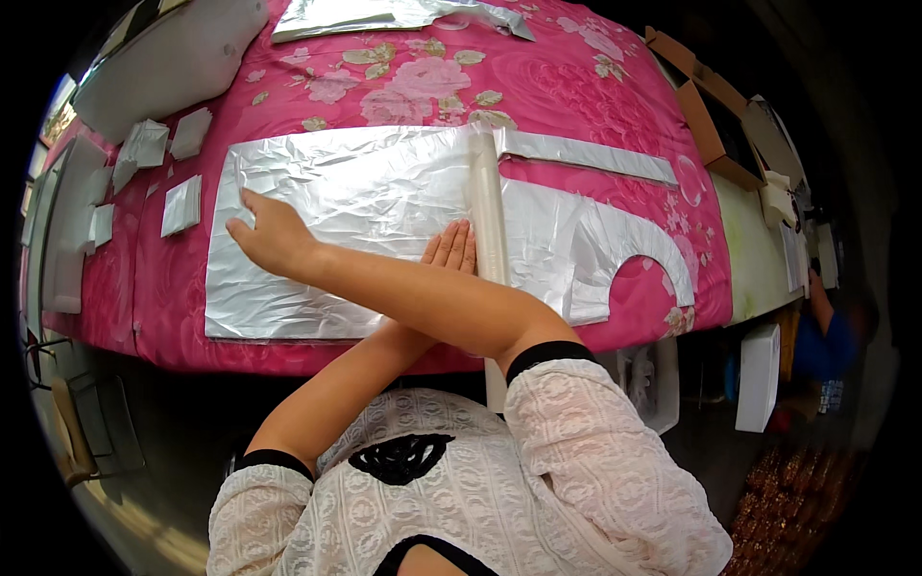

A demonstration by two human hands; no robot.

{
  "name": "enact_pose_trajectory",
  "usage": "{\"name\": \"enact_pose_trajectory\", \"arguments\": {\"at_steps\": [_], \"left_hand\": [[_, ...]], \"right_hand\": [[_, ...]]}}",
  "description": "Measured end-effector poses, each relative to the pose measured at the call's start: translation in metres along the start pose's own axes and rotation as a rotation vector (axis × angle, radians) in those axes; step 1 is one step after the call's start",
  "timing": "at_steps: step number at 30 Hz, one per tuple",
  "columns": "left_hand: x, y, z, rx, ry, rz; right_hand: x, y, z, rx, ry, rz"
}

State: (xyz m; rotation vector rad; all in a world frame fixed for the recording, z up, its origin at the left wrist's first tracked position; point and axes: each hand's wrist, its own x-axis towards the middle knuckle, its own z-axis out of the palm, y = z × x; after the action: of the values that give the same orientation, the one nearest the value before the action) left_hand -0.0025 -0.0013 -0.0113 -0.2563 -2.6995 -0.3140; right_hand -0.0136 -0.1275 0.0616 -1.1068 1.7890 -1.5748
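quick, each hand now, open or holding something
Left hand: open, flat on the silver sheet beside the pale roll.
Right hand: open, over that sheet, contact unclear.

The cloth beneath my work is bright pink, printed with paler pink flowers and olive-green leaves. My sheet, left of centre, is shiny silver with white glints; the curved piece, right of centre, is silver too. The roll at the centre is pale, greyish white. My blouse, at the lower edge, is creamy white with a lacy repeating pattern, black cuffs and a black motif. At the upper right, the box is brown.
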Motion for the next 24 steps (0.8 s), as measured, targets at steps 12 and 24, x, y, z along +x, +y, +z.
{"name": "enact_pose_trajectory", "arguments": {"at_steps": [12,24], "left_hand": [[-0.004,0.001,0.014,0.007,-0.043,-0.085],[-0.006,-0.019,-0.046,-0.512,-0.055,-0.143]], "right_hand": [[-0.103,-0.004,-0.081,-0.431,-0.222,-0.425],[-0.183,0.02,-0.23,-1.014,-0.326,-0.303]]}}
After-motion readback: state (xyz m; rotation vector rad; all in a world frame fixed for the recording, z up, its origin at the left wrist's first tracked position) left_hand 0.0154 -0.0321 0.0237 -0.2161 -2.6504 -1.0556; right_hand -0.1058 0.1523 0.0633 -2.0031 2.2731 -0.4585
